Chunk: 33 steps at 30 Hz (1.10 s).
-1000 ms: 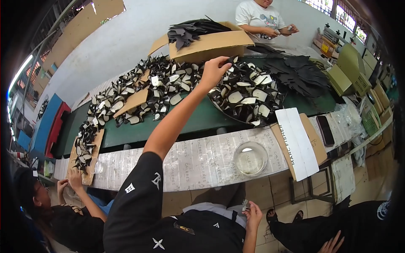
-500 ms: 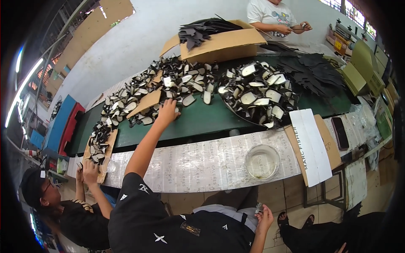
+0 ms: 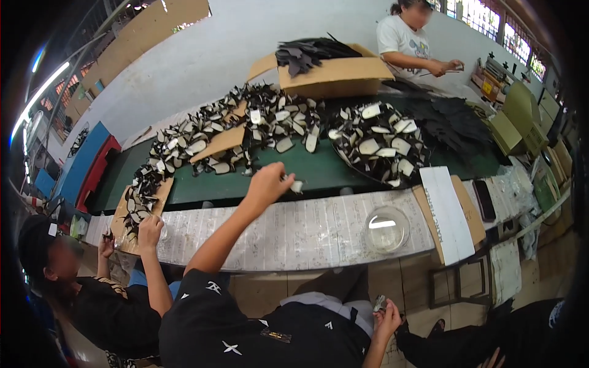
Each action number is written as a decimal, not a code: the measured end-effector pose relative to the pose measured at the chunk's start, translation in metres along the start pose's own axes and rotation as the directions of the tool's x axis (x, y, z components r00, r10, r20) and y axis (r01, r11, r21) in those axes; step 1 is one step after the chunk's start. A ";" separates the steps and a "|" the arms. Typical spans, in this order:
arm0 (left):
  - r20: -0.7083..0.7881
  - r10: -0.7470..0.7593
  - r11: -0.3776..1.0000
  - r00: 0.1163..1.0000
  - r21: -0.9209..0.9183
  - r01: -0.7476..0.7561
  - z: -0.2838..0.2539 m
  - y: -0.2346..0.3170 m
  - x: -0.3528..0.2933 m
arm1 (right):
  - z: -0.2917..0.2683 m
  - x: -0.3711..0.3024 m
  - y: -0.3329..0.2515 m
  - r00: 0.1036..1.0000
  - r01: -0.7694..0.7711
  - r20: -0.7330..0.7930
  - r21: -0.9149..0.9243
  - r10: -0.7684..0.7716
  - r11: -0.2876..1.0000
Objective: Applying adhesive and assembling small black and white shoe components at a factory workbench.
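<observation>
Head view: left hand (image 3: 267,183) grip pinches a white cut piece (image 3: 297,185) at its fingertips; right hand (image 3: 386,319) holds a small object (image 3: 380,303).

Matt green table top (image 3: 184,184), clear glass bowl (image 3: 386,229), brown cardboard box (image 3: 334,76)

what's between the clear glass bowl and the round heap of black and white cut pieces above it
In the head view, only the paper-covered front strip of the table and the green table top lie between the clear glass bowl and the round heap of black and white cut pieces.

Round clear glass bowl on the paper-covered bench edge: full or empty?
Empty, as far as visible. The round clear glass bowl stands upright, and the pale paper cover shows through it; only a light reflection appears inside.
</observation>
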<state>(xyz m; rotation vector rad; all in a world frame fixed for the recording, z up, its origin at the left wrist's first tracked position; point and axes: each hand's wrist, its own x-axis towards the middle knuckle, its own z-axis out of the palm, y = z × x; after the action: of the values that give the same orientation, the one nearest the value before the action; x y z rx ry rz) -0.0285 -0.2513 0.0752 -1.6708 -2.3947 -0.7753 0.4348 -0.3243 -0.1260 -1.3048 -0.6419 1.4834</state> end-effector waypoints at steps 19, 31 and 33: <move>0.289 0.123 0.376 0.949 -0.899 0.225 0.008 0.100 -0.150 | 0.097 -0.080 -0.150 0.785 0.608 0.391 -0.341 -0.481 0.717; 0.570 0.254 -0.045 0.781 -0.800 0.598 0.021 0.155 -0.152 | 0.122 -0.092 -0.172 0.418 0.893 0.588 -0.406 -0.692 0.194; 0.583 0.268 -0.052 0.767 -0.787 0.615 0.020 0.160 -0.148 | 0.121 -0.089 -0.170 0.434 0.884 0.588 -0.425 -0.683 0.197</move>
<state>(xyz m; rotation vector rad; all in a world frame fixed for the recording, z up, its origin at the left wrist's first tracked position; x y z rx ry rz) 0.1768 -0.3255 0.0562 -2.0548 -2.3532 -3.2724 0.3700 -0.3206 0.0918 -0.9322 -1.9094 0.4479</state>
